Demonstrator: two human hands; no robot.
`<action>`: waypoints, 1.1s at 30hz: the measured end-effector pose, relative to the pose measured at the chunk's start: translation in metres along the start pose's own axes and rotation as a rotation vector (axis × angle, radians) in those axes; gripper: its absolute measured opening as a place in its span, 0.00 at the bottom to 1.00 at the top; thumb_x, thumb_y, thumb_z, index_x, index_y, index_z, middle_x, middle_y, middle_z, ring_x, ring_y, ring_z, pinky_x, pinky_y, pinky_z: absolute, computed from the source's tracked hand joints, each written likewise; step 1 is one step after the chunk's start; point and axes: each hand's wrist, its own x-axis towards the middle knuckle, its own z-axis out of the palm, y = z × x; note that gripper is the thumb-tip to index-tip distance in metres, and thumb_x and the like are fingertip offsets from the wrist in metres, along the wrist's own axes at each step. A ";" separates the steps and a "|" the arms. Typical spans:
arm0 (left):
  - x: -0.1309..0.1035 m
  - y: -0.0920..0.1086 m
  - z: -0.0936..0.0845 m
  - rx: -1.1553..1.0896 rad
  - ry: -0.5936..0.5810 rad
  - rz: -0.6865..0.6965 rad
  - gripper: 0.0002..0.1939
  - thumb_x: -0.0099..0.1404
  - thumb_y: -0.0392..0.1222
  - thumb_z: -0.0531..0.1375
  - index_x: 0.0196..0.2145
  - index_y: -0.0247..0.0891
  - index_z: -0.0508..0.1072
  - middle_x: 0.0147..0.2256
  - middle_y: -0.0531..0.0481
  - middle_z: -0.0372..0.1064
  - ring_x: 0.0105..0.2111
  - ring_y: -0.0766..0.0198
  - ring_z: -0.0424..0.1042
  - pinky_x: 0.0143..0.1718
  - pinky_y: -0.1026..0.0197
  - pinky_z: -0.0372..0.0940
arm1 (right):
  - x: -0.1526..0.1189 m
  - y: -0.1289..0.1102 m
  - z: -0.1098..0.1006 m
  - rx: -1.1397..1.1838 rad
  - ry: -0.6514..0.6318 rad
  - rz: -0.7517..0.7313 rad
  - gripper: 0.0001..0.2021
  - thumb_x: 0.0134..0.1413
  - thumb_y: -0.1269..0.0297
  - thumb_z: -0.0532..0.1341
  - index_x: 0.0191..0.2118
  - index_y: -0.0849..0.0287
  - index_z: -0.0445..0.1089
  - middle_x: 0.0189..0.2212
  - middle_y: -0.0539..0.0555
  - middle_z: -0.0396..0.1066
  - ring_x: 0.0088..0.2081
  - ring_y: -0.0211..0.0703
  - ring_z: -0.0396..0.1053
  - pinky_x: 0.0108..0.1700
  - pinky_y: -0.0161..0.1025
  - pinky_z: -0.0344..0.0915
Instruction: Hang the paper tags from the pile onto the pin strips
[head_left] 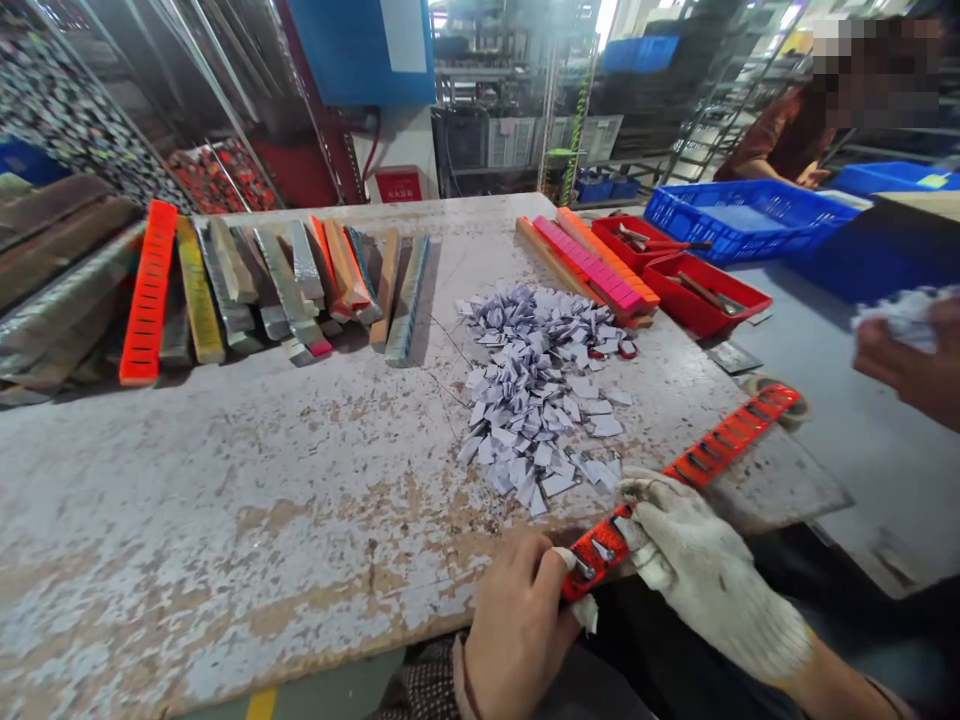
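- The left hand (517,615), bare with a white wrap at the thumb tip, is curled round the near end of an orange strip (716,447), clasping it between thumb and fingers
- The right hand (705,575), in a cream knitted glove, lies bent across the middle of that strip — its fingertips are partly hidden, so I cannot tell whether they pinch anything
- The strip itself slants across the near right edge of the worn white table (300,490), its far end by a roll (801,408); dark slots run along it, and small metal pieces (601,550) show near the left hand
- A scrap of white material (590,613) hangs just below the strip, beside the left hand
- Beyond the hands a loose heap of small white pieces (517,390) spreads over the table, with red loops (627,348) at its right side
- Behind the heap lie pink and orange bars (592,260), and next to them a red bin (697,310) with tools inside; a blue crate (750,245) stands farther back
- On the left, many bars lie side by side — among them an orange bar (148,300) and a yellow bar (199,300)
- At the right edge another person's hands (896,365) hold white pieces (911,315); one more person (784,135) is at the upper right
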 end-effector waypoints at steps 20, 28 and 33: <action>0.032 -0.030 -0.064 -0.022 -0.171 -0.027 0.11 0.60 0.46 0.70 0.36 0.40 0.73 0.33 0.51 0.76 0.32 0.60 0.75 0.32 0.61 0.65 | 0.000 -0.001 0.032 0.165 0.103 -0.215 0.01 0.58 0.66 0.62 0.35 0.53 0.71 0.40 0.56 0.78 0.44 0.52 0.77 0.47 0.50 0.75; 0.180 -0.127 -0.155 0.438 0.231 -0.583 0.25 0.68 0.41 0.64 0.59 0.29 0.66 0.62 0.29 0.62 0.62 0.40 0.62 0.61 0.40 0.60 | -0.007 0.011 0.026 0.302 0.277 -0.192 0.04 0.60 0.62 0.63 0.35 0.53 0.68 0.43 0.60 0.79 0.45 0.54 0.79 0.44 0.48 0.80; 0.214 -0.135 -0.153 0.384 0.299 -0.655 0.16 0.73 0.43 0.62 0.55 0.35 0.71 0.58 0.40 0.67 0.56 0.51 0.70 0.57 0.41 0.67 | -0.025 0.026 0.013 0.303 0.388 -0.110 0.03 0.60 0.67 0.63 0.37 0.53 0.68 0.40 0.58 0.79 0.46 0.52 0.80 0.43 0.46 0.81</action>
